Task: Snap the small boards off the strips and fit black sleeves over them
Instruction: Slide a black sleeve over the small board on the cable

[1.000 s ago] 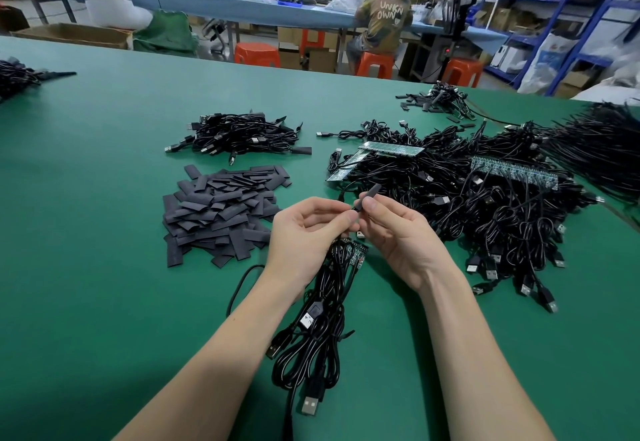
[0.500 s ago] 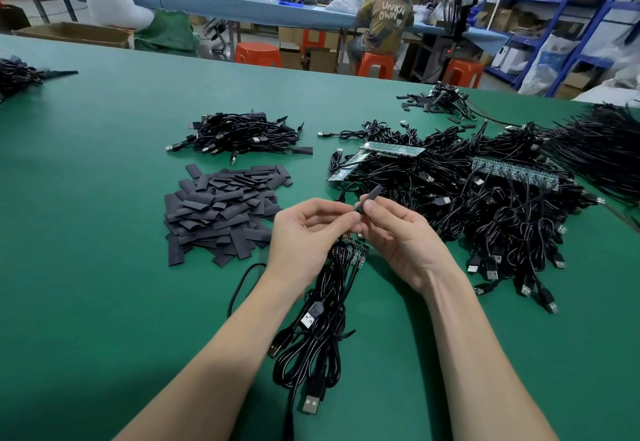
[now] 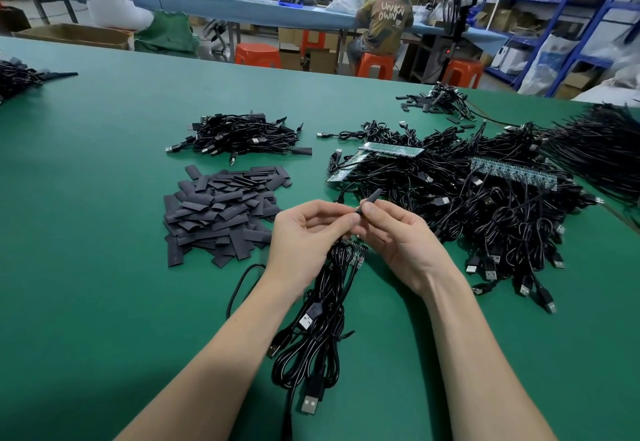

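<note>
Right hand [image 3: 398, 236] pinches a black sleeve [image 3: 370, 199] – left hand [image 3: 308, 232] pinches its lower end, fingers curled.

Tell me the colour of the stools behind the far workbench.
Orange: the stools are plain orange plastic, shown best in the head view, the only one given.

The near end of the black sleeve [image 3: 370, 199] is covered by the fingertips of the left hand [image 3: 304, 236] and right hand [image 3: 401, 243], so whether a board sits inside it cannot be told. Just below the sleeve, the small boards [image 3: 356, 255] on the held cable bundle [image 3: 311, 329] are partly hidden behind the left hand and too small to read. Far left of the sleeve, a cable pile [image 3: 15, 78] is cut by the frame edge.
</note>
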`<state>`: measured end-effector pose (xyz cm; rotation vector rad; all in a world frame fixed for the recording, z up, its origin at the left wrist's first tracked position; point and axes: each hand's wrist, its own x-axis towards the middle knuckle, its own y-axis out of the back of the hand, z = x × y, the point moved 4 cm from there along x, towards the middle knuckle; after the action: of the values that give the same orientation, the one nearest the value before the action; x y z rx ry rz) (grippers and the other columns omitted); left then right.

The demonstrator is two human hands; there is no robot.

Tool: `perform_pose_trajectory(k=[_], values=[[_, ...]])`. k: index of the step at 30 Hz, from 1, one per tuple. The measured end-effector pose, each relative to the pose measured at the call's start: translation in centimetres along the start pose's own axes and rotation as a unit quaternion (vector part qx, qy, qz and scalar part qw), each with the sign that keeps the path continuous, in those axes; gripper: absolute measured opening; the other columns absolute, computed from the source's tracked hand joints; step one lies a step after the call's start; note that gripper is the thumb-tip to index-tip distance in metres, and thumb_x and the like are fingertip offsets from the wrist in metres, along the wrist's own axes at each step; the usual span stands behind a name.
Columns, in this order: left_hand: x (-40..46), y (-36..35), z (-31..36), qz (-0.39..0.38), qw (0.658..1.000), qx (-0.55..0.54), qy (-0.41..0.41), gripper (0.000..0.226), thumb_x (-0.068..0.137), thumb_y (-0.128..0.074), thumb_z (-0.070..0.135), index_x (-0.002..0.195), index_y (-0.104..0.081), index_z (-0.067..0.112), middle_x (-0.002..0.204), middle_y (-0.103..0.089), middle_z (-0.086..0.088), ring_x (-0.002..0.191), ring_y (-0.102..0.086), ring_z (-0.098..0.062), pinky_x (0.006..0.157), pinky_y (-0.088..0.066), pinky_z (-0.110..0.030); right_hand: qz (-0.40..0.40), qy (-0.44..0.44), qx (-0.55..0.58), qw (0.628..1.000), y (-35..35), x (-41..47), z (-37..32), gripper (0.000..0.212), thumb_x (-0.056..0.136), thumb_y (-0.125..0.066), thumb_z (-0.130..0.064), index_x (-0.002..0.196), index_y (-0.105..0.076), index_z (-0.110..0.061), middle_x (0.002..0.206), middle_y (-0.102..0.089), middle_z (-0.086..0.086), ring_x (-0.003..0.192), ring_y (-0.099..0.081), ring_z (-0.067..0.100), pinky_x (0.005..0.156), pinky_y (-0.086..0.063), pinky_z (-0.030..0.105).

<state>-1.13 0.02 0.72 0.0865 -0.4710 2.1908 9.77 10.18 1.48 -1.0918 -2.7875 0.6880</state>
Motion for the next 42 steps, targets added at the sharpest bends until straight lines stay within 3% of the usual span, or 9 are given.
perform_pose_trajectory(k=[6, 12, 23, 29, 42], values=[[0.0, 0.3, -0.5, 0.013, 1.0, -0.004, 0.02, 0.014, 0.081, -0.08, 0.0, 0.094, -0.074, 0.0, 0.083, -0.076, -0.018, 0.078, -0.075, -0.023, 0.072, -0.057, -0.023, 0.004, 0.014, -0.002, 1.0, -0.7, 0.1, -0.4, 0.042, 0.076, -0.077, -0.018, 0.117, -0.071, -0.013, 0.09, -0.072, 0.008, 0.074, -0.07, 0.019, 0.078, -0.061, 0.026], [0.0, 0.2, -0.2, 0.011, 0.999, 0.027, -0.011, 0.013, 0.081, -0.079, -0.003, 0.087, -0.076, 0.008, 0.078, -0.077, -0.008, 0.074, -0.075, -0.017, 0.074, -0.057, -0.02, -0.014, 0.041, -0.039, 0.998, -0.4, -0.3, -1.1, 0.025, 0.068, -0.081, -0.017, 0.092, -0.078, -0.015, 0.1, -0.076, 0.01, 0.085, -0.072, 0.018, 0.081, -0.058, 0.023], [-0.3, 0.2, 0.2, 0.021, 0.998, 0.037, -0.035, 0.014, 0.082, -0.08, 0.0, 0.087, -0.077, 0.013, 0.083, -0.078, -0.007, 0.08, -0.077, -0.02, 0.079, -0.058, -0.021, -0.025, 0.015, 0.05, 0.998, -0.2, 0.0, -0.2, 0.026, 0.079, -0.07, -0.005, 0.103, -0.076, -0.01, 0.101, -0.076, 0.01, 0.086, -0.075, 0.016, 0.077, -0.058, 0.018], [-0.3, 0.1, 0.2, 0.015, 0.999, 0.031, -0.034, 0.012, 0.082, -0.079, -0.001, 0.086, -0.077, 0.011, 0.082, -0.078, -0.007, 0.078, -0.076, -0.018, 0.076, -0.057, -0.02, -0.037, 0.004, 0.062, 0.997, -0.1, 0.0, 0.1, 0.011, 0.081, -0.069, -0.008, 0.089, -0.077, -0.011, 0.094, -0.076, 0.008, 0.079, -0.073, 0.015, 0.072, -0.058, 0.018], [-0.4, 0.1, 0.3, -0.003, 1.0, -0.003, -0.013, 0.021, 0.081, -0.078, -0.004, 0.077, -0.081, 0.017, 0.084, -0.079, -0.008, 0.073, -0.076, -0.015, 0.074, -0.057, -0.018, -0.061, -0.007, 0.04, 0.997, 0.0, 0.0, 0.3, 0.011, 0.082, -0.072, -0.009, 0.088, -0.08, -0.013, 0.094, -0.076, 0.008, 0.076, -0.072, 0.013, 0.071, -0.057, 0.016]])
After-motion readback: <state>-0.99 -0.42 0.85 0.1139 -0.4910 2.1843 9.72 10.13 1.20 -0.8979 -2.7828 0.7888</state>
